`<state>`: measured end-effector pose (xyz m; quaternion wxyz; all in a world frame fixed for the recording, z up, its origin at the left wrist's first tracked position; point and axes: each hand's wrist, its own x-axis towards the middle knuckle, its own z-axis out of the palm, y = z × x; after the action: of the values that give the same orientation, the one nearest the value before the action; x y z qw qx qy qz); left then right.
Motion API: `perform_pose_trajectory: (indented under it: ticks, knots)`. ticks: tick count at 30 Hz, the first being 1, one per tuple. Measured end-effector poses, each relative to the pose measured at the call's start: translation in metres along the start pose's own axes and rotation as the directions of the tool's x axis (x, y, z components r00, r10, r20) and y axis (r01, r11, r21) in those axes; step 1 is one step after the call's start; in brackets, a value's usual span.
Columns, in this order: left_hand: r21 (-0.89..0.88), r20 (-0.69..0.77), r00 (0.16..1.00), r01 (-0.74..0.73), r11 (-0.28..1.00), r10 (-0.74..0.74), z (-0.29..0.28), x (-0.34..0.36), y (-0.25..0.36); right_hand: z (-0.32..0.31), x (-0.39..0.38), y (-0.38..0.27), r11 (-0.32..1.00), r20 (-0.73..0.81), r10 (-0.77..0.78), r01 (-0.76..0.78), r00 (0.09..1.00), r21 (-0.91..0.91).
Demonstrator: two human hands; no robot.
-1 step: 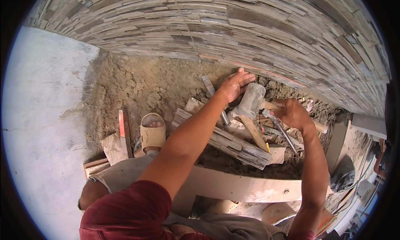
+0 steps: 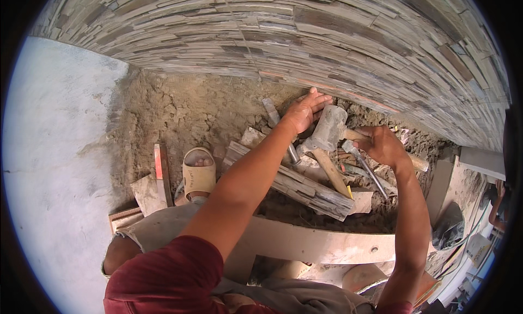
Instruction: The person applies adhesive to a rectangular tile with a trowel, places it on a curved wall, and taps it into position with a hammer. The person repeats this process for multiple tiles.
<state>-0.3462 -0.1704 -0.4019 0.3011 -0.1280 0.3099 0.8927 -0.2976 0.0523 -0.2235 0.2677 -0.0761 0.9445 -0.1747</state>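
My left hand, fingers stretched out, reaches to the foot of the stone-clad wall. My right hand grips the wooden handle of a grey, dirt-caked mallet, whose head is beside my left hand. Below it lie a second wooden handle, a steel bar and a long piece of stone-patterned cladding. A flat metal tool rests by my left hand, partly hidden by my forearm.
Dug soil runs along the wall, beside a pale concrete surface. My sandalled foot stands near a red-edged strip and board scraps. A curved board crosses below. Another person's arm shows at far right.
My right hand and the mallet have shifted slightly upward, toward the wall. My left hand has moved very slightly with them, fingers still stretched out.
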Motion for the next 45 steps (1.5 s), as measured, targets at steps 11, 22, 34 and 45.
perform_pose_trajectory:
  ticks: [11,22,34,45]
  knots:
    - [0.012,-0.046,0.999,-0.016,1.0,0.016,0.011,-0.006,0.001,-0.02,-0.012,0.028,0.989,0.022,0.012,-0.008,1.0,-0.149]
    - [0.072,-0.032,0.999,-0.033,0.997,0.036,0.011,-0.008,0.003,-0.026,-0.035,0.048,0.961,-0.039,0.174,-0.179,0.984,-0.209]
    - [0.045,-0.067,0.997,-0.032,0.998,0.035,0.011,-0.009,0.004,-0.014,-0.052,0.065,0.96,-0.014,0.205,-0.204,0.979,-0.194]
    - [0.13,-0.075,0.997,0.012,0.992,-0.002,0.012,-0.006,0.005,-0.012,-0.051,0.069,0.98,0.018,0.154,-0.15,0.988,-0.131]
